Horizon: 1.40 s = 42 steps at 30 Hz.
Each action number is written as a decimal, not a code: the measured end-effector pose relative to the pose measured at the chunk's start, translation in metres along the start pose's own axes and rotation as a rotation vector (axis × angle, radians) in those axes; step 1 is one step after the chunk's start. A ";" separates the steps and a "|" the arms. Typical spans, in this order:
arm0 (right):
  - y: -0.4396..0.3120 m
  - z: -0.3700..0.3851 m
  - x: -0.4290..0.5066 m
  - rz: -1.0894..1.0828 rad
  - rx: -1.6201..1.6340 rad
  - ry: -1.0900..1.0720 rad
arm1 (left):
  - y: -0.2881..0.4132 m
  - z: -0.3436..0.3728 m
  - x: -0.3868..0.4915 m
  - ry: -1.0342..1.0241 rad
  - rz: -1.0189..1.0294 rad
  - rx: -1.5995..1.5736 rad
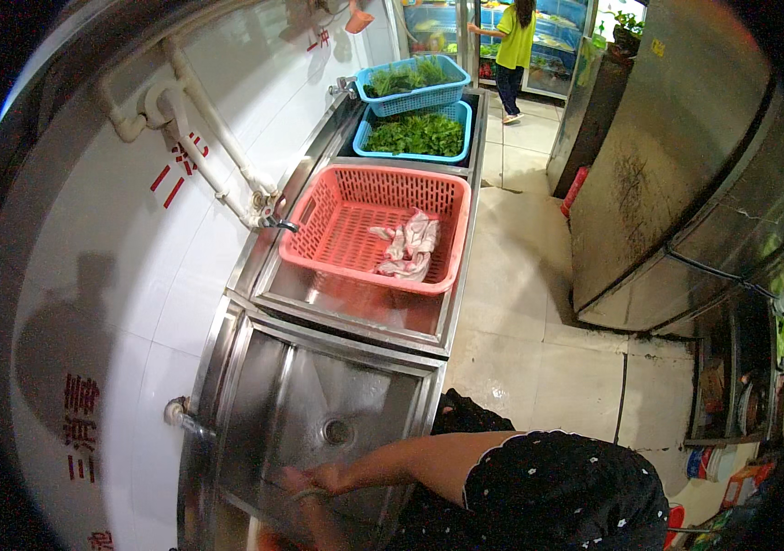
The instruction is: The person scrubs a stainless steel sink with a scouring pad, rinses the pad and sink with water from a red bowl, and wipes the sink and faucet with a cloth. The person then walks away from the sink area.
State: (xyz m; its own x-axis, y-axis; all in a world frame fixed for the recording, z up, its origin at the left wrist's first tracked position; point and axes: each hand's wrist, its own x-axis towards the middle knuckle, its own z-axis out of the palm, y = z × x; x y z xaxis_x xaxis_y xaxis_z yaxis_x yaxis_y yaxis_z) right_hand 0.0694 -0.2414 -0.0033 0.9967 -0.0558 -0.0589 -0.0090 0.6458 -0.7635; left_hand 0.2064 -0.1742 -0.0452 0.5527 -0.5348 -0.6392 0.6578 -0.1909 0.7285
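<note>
My right hand (pixel 323 476) reaches low over the near stainless steel sink basin (pixel 357 386), at the left wrist. My left hand (pixel 293 478) is blurred beside it, with a band around the wrist. Whether either hand grips anything cannot be made out. The basin's round drain (pixel 337 432) lies just beyond them. Part of a reddish-orange thing (pixel 275 541) shows at the bottom edge below the left forearm. Further along, a pink plastic basket (pixel 351 231) rests across the middle basin, with a crumpled pink-and-white cloth (pixel 414 244) in it.
Two blue baskets (pixel 419 105) of leafy greens stand at the far basin. Taps (pixel 275 219) and white pipes (pixel 206 165) run along the tiled wall, which bears red writing. A steel cabinet (pixel 647 206) flanks the tiled floor (pixel 509 275). A person (pixel 517 41) stands by a glass-door fridge.
</note>
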 end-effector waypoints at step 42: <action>-0.076 -0.073 -0.154 -0.138 0.874 -0.048 | 0.024 0.225 -0.232 -0.638 0.968 1.234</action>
State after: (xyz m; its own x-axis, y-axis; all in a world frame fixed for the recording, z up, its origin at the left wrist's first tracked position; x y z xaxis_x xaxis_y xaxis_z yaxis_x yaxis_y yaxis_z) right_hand -0.0890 -0.3370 0.0168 0.9868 -0.1572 0.0398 0.1571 0.9876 0.0039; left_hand -0.0214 -0.2402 0.1756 0.0020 -0.9957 0.0931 -0.7056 0.0645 0.7057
